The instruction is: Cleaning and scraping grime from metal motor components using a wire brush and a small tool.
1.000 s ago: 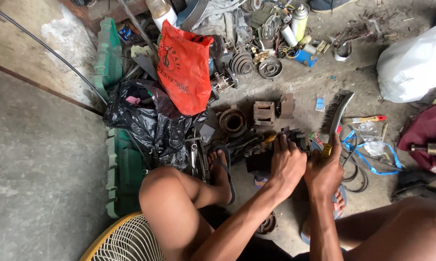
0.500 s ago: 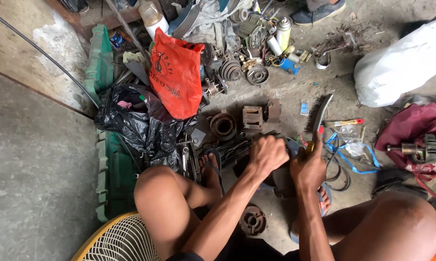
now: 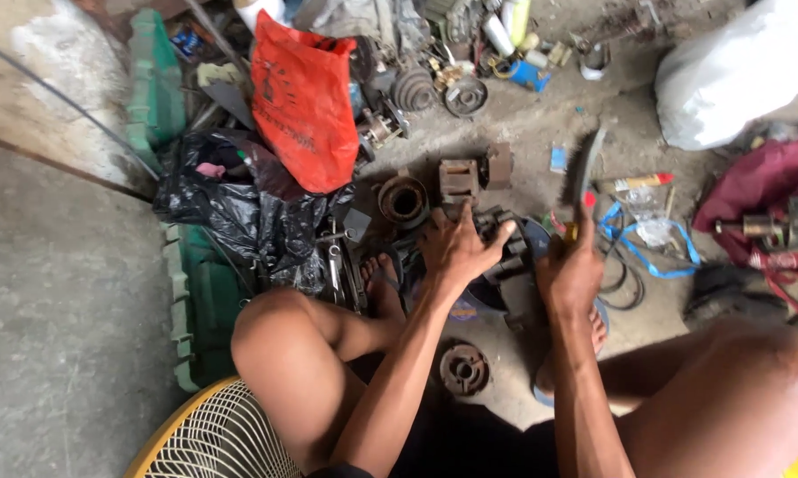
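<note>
My left hand (image 3: 456, 248) rests on a dark, greasy metal machine part (image 3: 503, 250) lying on the concrete floor between my feet, fingers spread over its top. My right hand (image 3: 571, 270) grips the handle of a long brush-like tool (image 3: 583, 177) that points up and away from me, just right of the part. A round rusty metal disc (image 3: 463, 368) lies on the floor between my legs. My bare left foot in a sandal (image 3: 383, 288) sits beside the part.
Rusty housings (image 3: 459, 177) and a round bearing piece (image 3: 404, 200) lie just beyond my hands. An orange plastic bag (image 3: 303, 102) and a black bag (image 3: 231, 199) sit to the left by green crates (image 3: 186, 301). A white sack (image 3: 735, 66), blue strap (image 3: 647, 239), and yellow fan grille (image 3: 222, 438) surround me.
The view has shifted, so everything sits lower and more left. My hands stay on the part and the tool, with the left fingers spread wider over the part.
</note>
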